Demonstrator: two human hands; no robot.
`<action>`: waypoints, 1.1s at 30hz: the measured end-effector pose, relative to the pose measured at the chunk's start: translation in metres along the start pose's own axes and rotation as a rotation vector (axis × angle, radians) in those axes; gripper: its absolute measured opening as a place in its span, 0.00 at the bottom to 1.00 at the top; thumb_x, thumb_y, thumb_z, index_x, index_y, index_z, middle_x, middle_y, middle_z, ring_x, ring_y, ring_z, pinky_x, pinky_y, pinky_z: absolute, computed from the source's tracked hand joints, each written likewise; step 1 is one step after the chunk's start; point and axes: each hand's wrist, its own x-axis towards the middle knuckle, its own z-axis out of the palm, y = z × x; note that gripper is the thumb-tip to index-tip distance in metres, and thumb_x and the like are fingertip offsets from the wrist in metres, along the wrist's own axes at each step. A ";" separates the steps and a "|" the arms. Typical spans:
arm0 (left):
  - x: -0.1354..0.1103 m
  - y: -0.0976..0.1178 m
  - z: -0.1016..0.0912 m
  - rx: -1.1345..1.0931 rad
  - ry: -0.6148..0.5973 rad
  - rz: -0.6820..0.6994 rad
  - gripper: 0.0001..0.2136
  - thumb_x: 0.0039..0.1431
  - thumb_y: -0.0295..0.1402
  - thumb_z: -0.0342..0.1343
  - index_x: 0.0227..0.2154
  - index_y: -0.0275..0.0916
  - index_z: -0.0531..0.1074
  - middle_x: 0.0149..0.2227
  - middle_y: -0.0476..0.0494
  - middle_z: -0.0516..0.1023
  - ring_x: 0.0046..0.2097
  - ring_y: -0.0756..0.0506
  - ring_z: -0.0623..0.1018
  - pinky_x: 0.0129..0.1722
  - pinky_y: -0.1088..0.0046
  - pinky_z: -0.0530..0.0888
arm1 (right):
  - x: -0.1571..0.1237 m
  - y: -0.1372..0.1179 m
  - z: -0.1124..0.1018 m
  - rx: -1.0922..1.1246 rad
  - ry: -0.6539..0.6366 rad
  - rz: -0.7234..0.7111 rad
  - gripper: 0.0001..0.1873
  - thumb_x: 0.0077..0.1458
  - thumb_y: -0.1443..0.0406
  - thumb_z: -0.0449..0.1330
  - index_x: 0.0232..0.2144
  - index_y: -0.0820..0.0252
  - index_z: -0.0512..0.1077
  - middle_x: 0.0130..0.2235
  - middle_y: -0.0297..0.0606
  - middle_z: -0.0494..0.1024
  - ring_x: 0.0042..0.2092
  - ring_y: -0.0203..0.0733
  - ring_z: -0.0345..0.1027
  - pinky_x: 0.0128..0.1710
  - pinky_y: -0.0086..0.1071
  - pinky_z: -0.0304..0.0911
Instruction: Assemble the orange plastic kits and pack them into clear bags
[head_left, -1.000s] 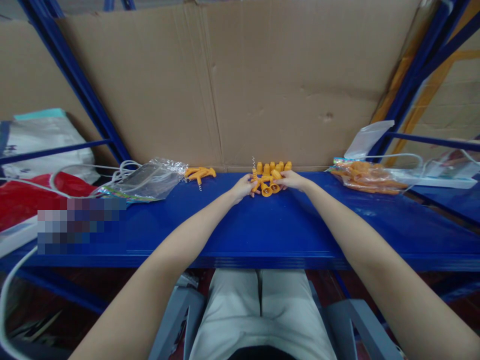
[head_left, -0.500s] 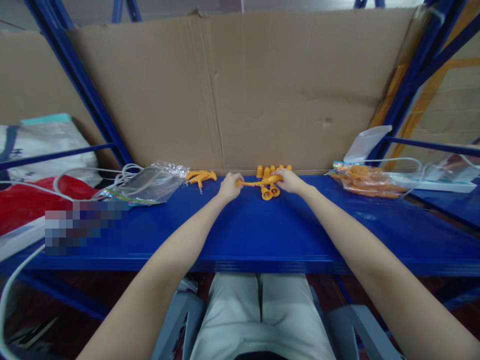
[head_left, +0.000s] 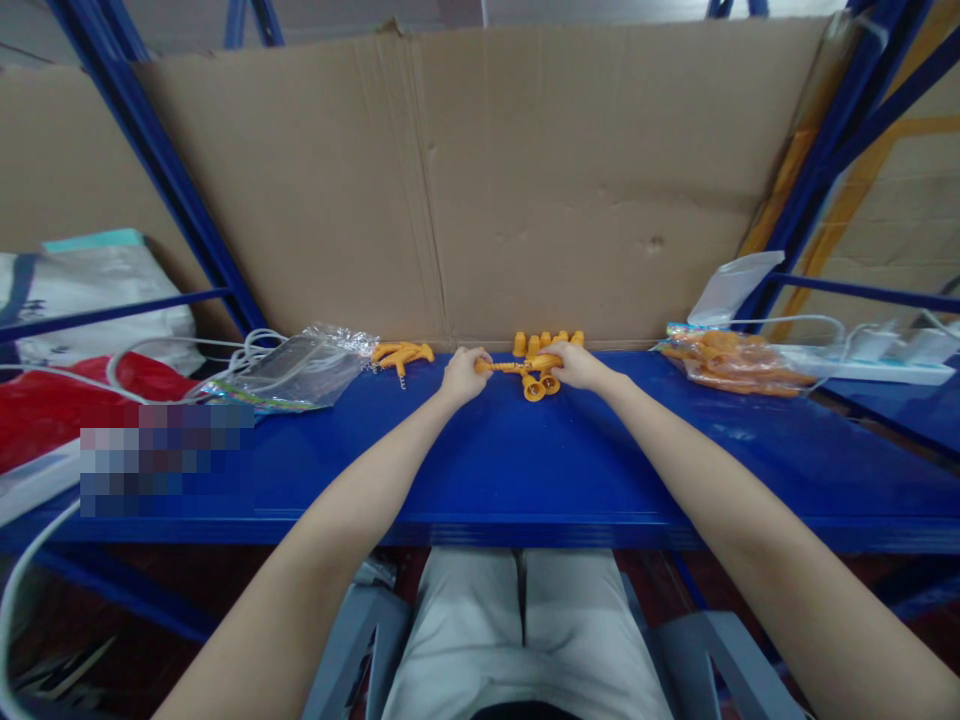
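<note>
My left hand (head_left: pixel 465 376) is closed at the left end of a thin, ridged orange piece (head_left: pixel 506 367) that looks like a twisted rod or chain. My right hand (head_left: pixel 574 364) closes on a thicker orange plastic part (head_left: pixel 545 361) at the other end, and the two seem joined. Just below them, two orange cups (head_left: pixel 533 389) lie with their open ends toward me. Behind, a row of several small orange cups (head_left: pixel 520 344) stands against the cardboard. Left of my left hand lie orange hammer-shaped parts (head_left: pixel 403 353) with a small spiral or chain hanging off. Fingertips are partly hidden.
On the blue shelf (head_left: pixel 495 460), a clear plastic bag (head_left: pixel 307 370) and white cables lie left, near a red bag (head_left: pixel 97 400). A bag of orange parts (head_left: pixel 727 360) and a white power strip (head_left: pixel 870 367) are right. A cardboard panel (head_left: pixel 570 190) stands behind.
My left hand has shifted slightly to the right along the ridged piece. My right hand stays nearly in place, and the cups have not visibly moved.
</note>
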 end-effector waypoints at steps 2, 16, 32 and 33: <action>0.000 0.001 0.003 -0.028 0.005 0.031 0.08 0.51 0.26 0.60 0.36 0.40 0.77 0.36 0.46 0.74 0.42 0.45 0.76 0.46 0.69 0.72 | -0.001 -0.005 -0.002 0.003 -0.019 -0.015 0.20 0.49 0.74 0.56 0.45 0.62 0.75 0.47 0.46 0.78 0.49 0.50 0.70 0.50 0.42 0.63; -0.002 0.003 0.007 -0.507 -0.203 -0.053 0.11 0.52 0.21 0.62 0.36 0.36 0.67 0.21 0.58 0.68 0.18 0.56 0.71 0.21 0.81 0.71 | -0.004 -0.015 -0.007 -0.132 -0.065 -0.024 0.24 0.53 0.74 0.54 0.53 0.63 0.71 0.49 0.52 0.75 0.50 0.52 0.68 0.51 0.42 0.60; -0.002 0.003 0.004 -0.396 -0.157 -0.109 0.12 0.55 0.22 0.60 0.39 0.37 0.65 0.24 0.56 0.69 0.18 0.55 0.71 0.18 0.80 0.72 | 0.001 0.001 0.000 0.402 0.003 0.098 0.23 0.48 0.73 0.60 0.47 0.61 0.61 0.47 0.45 0.75 0.43 0.42 0.74 0.42 0.40 0.69; -0.002 0.002 0.004 -0.381 -0.144 -0.095 0.12 0.55 0.23 0.60 0.39 0.38 0.65 0.25 0.55 0.69 0.18 0.56 0.71 0.18 0.80 0.72 | 0.002 0.003 0.000 0.471 0.012 0.113 0.22 0.48 0.73 0.61 0.46 0.60 0.62 0.47 0.45 0.75 0.42 0.41 0.74 0.42 0.39 0.70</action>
